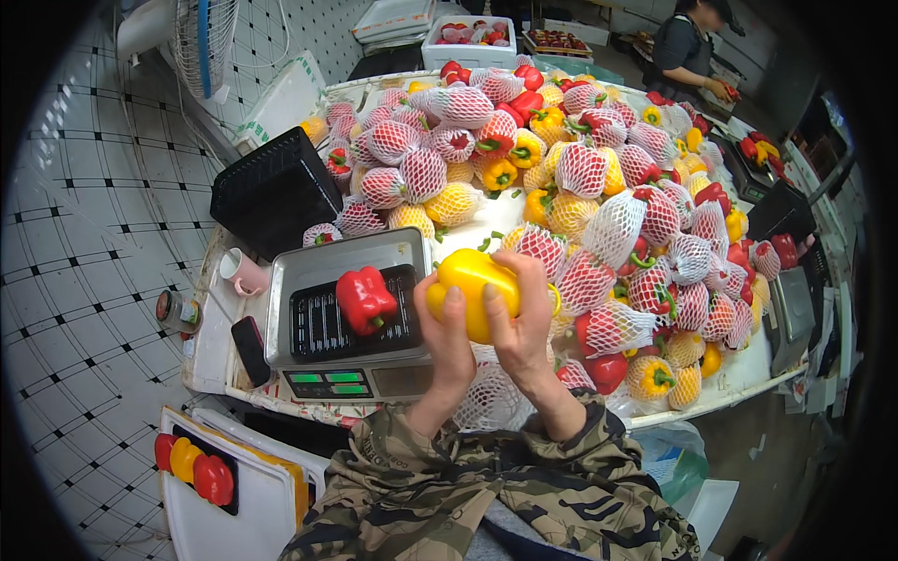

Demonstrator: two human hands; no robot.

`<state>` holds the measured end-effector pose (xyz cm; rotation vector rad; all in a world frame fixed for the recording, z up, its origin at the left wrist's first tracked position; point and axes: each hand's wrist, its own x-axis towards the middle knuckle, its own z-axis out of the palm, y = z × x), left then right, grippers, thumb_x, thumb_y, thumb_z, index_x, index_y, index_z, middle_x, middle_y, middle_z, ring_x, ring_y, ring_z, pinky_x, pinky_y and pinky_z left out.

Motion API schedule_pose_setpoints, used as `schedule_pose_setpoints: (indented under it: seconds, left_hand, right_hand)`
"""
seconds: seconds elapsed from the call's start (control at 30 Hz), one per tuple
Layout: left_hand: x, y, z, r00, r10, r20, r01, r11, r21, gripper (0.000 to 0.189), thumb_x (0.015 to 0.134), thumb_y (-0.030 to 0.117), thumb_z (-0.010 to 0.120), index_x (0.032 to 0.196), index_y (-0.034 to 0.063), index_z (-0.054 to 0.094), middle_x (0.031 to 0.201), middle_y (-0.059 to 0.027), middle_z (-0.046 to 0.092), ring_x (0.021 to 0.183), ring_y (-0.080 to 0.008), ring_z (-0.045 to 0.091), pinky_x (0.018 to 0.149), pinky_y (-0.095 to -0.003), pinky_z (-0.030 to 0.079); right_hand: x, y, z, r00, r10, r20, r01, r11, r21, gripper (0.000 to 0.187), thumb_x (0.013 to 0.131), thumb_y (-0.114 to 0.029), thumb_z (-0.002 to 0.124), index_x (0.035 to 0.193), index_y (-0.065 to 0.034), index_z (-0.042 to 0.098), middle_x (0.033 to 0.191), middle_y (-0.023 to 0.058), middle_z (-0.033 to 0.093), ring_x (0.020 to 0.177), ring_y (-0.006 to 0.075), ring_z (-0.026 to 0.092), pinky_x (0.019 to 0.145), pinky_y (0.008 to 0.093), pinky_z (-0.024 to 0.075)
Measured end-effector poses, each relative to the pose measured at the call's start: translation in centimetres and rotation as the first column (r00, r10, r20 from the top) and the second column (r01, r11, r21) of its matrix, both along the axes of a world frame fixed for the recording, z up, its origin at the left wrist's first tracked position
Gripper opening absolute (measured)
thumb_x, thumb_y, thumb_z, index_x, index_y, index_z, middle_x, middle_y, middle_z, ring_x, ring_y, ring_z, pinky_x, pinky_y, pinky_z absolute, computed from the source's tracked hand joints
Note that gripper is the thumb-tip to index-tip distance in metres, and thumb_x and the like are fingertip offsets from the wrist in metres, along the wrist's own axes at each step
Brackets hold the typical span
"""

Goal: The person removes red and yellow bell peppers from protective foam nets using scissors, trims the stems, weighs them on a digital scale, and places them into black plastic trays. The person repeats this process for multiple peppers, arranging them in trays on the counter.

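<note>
Both my left hand (449,336) and my right hand (523,312) grip a yellow bell pepper (471,284), held up in front of me with no foam net around it. To its left, a red bell pepper (365,300) lies on a black plastic tray (316,319). That tray rests on the metal pan of a digital scale (280,280), whose green displays are lit. Beyond my hands spreads a large heap of red and yellow bell peppers (582,168), many in white foam nets. Empty-looking foam netting (491,393) lies below my wrists.
Left of the scale are a stack of black trays (277,189), a pink mug (243,272), a phone (250,350) and a jar (177,311). A packed tray of peppers (196,466) sits on a white foam box (259,519) at lower left. A co-worker (691,56) stands at far right.
</note>
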<state>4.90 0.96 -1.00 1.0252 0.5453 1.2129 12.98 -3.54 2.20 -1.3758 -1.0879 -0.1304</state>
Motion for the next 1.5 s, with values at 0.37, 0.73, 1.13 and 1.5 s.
schedule_pose_setpoints:
  seconds: [0.37, 0.73, 1.13, 1.5]
  left_hand:
    - [-0.8, 1.1, 0.6, 0.963, 0.162, -0.214, -0.054, 0.898, 0.437, 0.047, 0.098, 0.037, 0.048, 0.126, -0.0007, 0.046, 0.12, -0.0129, 0.051, 0.111, -0.0201, 0.05, 0.098, -0.0331, 0.04]
    - [-2.5, 6.6, -1.2, 0.962, -0.105, -0.253, 0.104, 0.994, -0.017, 0.035, 0.105, 0.027, 0.037, 0.118, 0.0, 0.055, 0.089, -0.0082, 0.066, 0.07, -0.0143, 0.064, 0.066, -0.0263, 0.053]
    - [-2.8, 2.4, -2.8, 0.815, -0.525, 0.245, 0.574, 0.791, -0.213, 0.079, 0.081, 0.038, 0.072, 0.143, 0.0066, 0.035, 0.133, -0.0062, 0.05, 0.124, -0.0195, 0.049, 0.105, -0.0342, 0.039]
    - [-1.8, -0.1, -1.5, 0.636, -0.771, -0.038, 0.762, 0.635, -0.123, 0.074, 0.078, 0.032, 0.069, 0.138, 0.0042, 0.037, 0.124, -0.0095, 0.051, 0.115, -0.0197, 0.053, 0.1, -0.0341, 0.042]
  right_hand:
    - [2.5, 0.0, -1.6, 0.76, 0.297, -0.578, -0.348, 0.937, 0.024, 0.036, 0.09, -0.026, 0.06, 0.113, 0.0004, 0.057, 0.105, 0.0143, 0.059, 0.097, 0.0233, 0.058, 0.086, 0.0322, 0.0466]
    - [1.0, -0.8, -3.3, 0.082, 0.45, -0.89, -0.362, 0.845, 0.394, 0.062, 0.093, -0.051, 0.048, 0.136, -0.0069, 0.046, 0.13, 0.0161, 0.054, 0.112, 0.0299, 0.06, 0.092, 0.0417, 0.0513]
    - [3.1, -2.3, -5.9, 0.917, 0.026, -0.397, -0.152, 0.945, -0.291, 0.046, 0.105, -0.037, 0.039, 0.1, 0.0011, 0.063, 0.094, 0.0103, 0.066, 0.093, 0.015, 0.059, 0.076, 0.0308, 0.0465]
    - [7.1, 1.8, -1.8, 0.274, 0.594, -0.756, -0.899, 0.437, 0.018, 0.07, 0.099, -0.06, 0.03, 0.145, -0.009, 0.042, 0.141, 0.0106, 0.05, 0.127, 0.0217, 0.05, 0.109, 0.0361, 0.0333]
